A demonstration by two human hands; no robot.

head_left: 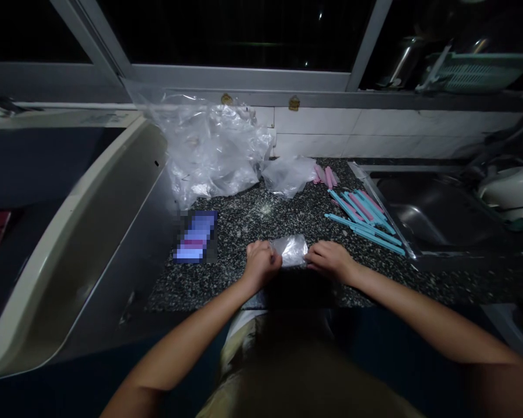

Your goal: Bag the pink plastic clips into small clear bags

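Note:
Between my hands a small clear plastic bag (293, 249) is stretched out just above the speckled dark countertop (244, 217). My left hand (262, 261) is closed on its left edge, fingers curled in. My right hand (329, 260) pinches the opposite edge between thumb and fingers. Further back and to the right lies a loose pile of blue and pink plastic strips (366, 215). A few more pink strips (326, 176) rest behind that pile, beside a flattened clear bag (290, 174).
A large heap of crumpled clear plastic (218, 145) sits against the tiled wall. Left of my hands lies a phone with a blurred screen (196, 237). A bulky cream-edged appliance (82, 232) stands at the left. A metal sink (436, 209) is on the right, with a green basket (483, 72) above it.

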